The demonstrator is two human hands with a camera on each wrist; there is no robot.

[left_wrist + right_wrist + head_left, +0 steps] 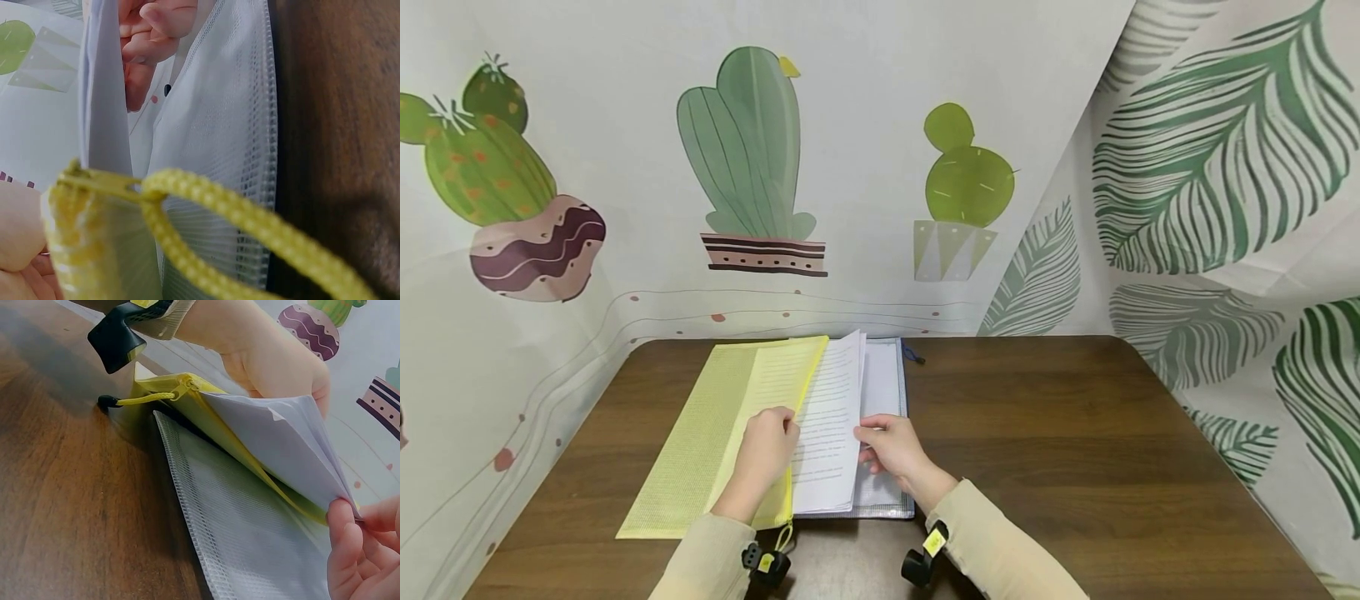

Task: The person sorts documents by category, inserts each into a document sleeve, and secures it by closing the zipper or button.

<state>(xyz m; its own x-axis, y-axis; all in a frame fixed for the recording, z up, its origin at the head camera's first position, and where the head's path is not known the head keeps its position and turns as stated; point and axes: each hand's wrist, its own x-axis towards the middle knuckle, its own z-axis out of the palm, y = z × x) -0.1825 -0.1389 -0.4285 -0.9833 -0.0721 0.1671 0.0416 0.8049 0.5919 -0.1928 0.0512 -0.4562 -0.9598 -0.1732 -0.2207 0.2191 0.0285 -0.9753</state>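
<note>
A yellow mesh zip pouch (692, 450) lies on the left half of the table, its zipper edge lifted. My left hand (766, 450) grips that edge near the middle, with curled fingers. Printed papers (831, 442) stick out of the pouch's opening to the right. My right hand (893, 450) pinches their right edge between thumb and fingers; the right wrist view shows the pinch at a corner of the stack (269, 431). Under the papers lies a whitish mesh zip pouch (883, 375). A yellow cord loop (212, 194) hangs from the yellow pouch's zipper slider.
The dark wooden table (1045, 433) extends to both sides of the pouches. A dark blue zipper cord (913, 353) sticks out at the whitish pouch's far right corner. Behind the table hangs a cloth (865, 167) printed with cacti and leaves.
</note>
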